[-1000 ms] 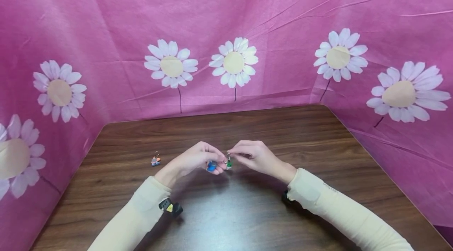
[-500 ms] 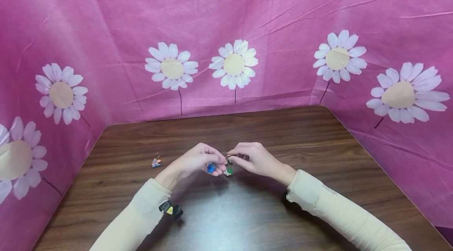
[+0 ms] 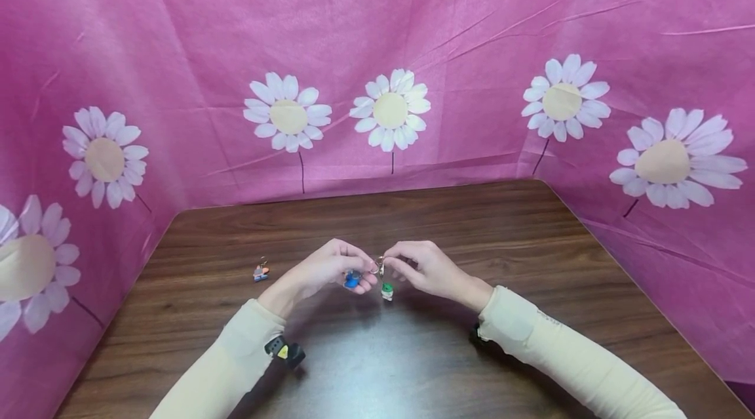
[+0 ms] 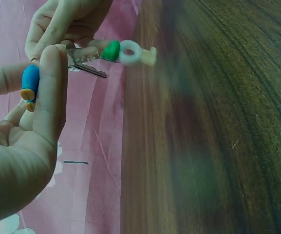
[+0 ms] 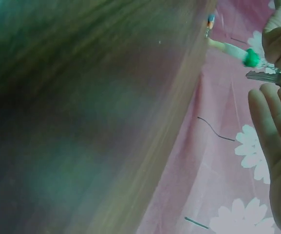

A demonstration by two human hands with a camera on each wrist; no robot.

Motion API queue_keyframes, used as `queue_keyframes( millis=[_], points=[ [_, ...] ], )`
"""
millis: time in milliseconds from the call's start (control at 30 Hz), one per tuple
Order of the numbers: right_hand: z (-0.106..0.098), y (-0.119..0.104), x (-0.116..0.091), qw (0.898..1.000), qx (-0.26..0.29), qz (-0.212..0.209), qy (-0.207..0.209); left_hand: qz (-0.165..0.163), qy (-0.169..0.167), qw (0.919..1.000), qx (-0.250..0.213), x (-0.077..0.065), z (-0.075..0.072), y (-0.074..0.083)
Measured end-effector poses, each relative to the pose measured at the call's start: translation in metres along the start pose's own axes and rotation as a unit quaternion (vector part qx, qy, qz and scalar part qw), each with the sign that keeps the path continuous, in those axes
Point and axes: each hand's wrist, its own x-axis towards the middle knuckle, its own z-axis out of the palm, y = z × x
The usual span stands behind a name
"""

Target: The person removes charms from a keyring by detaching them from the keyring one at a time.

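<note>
Both hands meet over the middle of the table. My left hand (image 3: 333, 265) pinches a keychain whose blue charm (image 3: 352, 279) sits among its fingers; orange ends show on that charm in the left wrist view. Close by on the right, my right hand (image 3: 433, 268) pinches a metal key ring (image 3: 381, 264) between thumb and fingertips. A notched key (image 4: 89, 69) hangs there, along with a green and white charm (image 3: 387, 292) dangling below the fingertips. Fingers partly hide where the rings join.
Another keychain, with an orange and blue charm (image 3: 260, 272), lies on the brown wooden table (image 3: 501, 216) left of my left hand. A pink cloth (image 3: 472, 25) with daisies stands around the table's back and sides.
The green and white charm, earlier up close between the hands, has dropped to hang lower and slightly right. My right fingertips have shifted a little on the ring; my left hand stays nearly still.
</note>
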Motion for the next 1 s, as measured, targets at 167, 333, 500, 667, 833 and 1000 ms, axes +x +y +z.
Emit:
queue_keyframes(
  millis=[167, 333, 500, 667, 833, 1000],
  points=[
    [-0.003, 0.001, 0.002, 0.990, -0.118, -0.077, -0.013, -0.007, -0.013, 0.9998, 0.010, -0.001, 0.001, -0.001],
    [-0.006, -0.003, 0.005, 0.981, -0.162, -0.095, -0.052, -0.026, -0.019, 0.9993, 0.021, -0.003, 0.002, 0.000],
    [-0.007, -0.011, 0.007, 0.966, -0.224, -0.101, -0.084, -0.041, -0.027, 0.9981, 0.037, -0.005, 0.004, 0.001],
    [-0.007, -0.023, 0.009, 0.948, -0.284, -0.102, -0.102, -0.055, -0.022, 0.9973, 0.044, -0.006, 0.006, 0.004],
    [-0.004, -0.024, 0.008, 0.956, -0.269, -0.096, -0.070, -0.049, -0.024, 0.9973, 0.048, -0.006, 0.005, 0.004],
    [-0.002, -0.017, 0.006, 0.977, -0.195, -0.085, -0.008, -0.023, -0.021, 0.9990, 0.031, -0.004, 0.002, 0.004]
  ],
)
